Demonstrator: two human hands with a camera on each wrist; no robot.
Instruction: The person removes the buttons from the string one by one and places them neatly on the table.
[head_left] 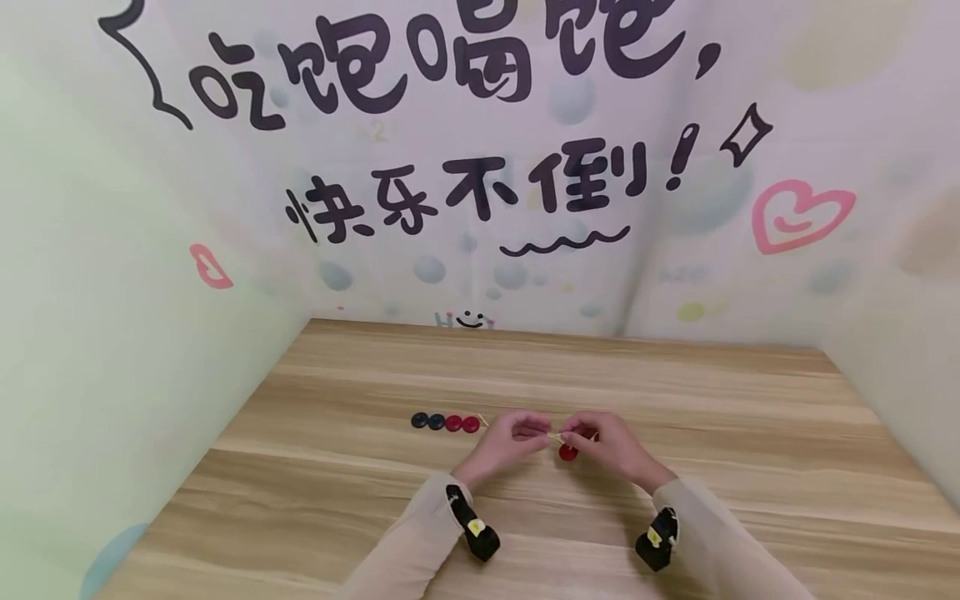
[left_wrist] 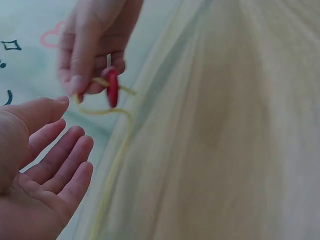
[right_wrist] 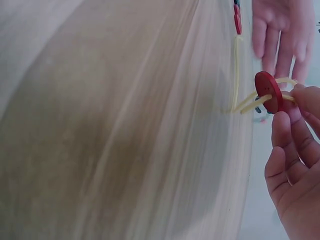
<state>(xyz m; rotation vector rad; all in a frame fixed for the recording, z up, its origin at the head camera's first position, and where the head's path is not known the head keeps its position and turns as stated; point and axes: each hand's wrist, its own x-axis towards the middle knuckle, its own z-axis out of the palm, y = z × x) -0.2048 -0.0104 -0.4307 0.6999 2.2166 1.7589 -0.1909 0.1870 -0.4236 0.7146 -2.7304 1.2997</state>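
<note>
A red button (head_left: 567,452) hangs on a yellow string (right_wrist: 237,75), which passes through it. My right hand (head_left: 613,443) pinches the string between thumb and finger, close beside the button (right_wrist: 268,92); its other fingers curl loosely. Facing it, my left hand (head_left: 512,438) has its fingers spread and loosely bent. In the left wrist view, a gap shows between the left hand (left_wrist: 50,170) and the button (left_wrist: 113,89), and nothing lies in its palm. The string (left_wrist: 114,172) trails down toward the table.
Left of the hands, two dark buttons (head_left: 428,421) and two red buttons (head_left: 462,423) lie in a row on the wood-grain table (head_left: 300,500). The string runs from the row's red end. A printed cloth wall (head_left: 480,283) borders the back; others rise at both sides.
</note>
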